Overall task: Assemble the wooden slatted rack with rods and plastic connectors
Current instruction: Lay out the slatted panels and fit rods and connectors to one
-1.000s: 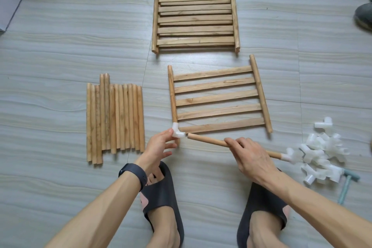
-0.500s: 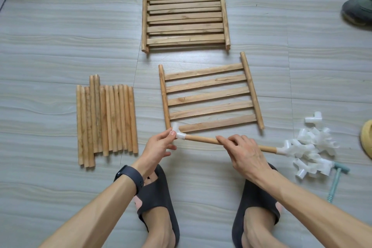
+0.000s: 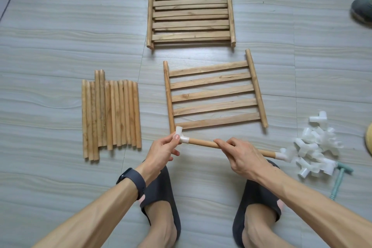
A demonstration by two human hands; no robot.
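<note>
Since the head view is the only 1 there is, I read it all from there. My left hand (image 3: 161, 151) pinches the white connector (image 3: 181, 136) on the left end of the rod (image 3: 203, 143), thumb on top, so I can aim its free socket. My right hand (image 3: 241, 157) is wrapped round the rod's middle to steer and push it. A 2nd connector (image 3: 284, 155) caps the right end, close against the pile of spare connectors (image 3: 316, 151).

The slatted panel (image 3: 215, 94), with 5 slats, lies flat on the floor (image 3: 60, 26) just beyond the rod. The free socket sits just beside the panel's left rail tip and, I judge, is not yet seated.

The loose rods (image 3: 110, 115) lie near my left hand, within reach. The stacked panels (image 3: 191, 14) wait farther off, and a teal mallet (image 3: 340, 177) lies by the connector pile for tapping joints home.
</note>
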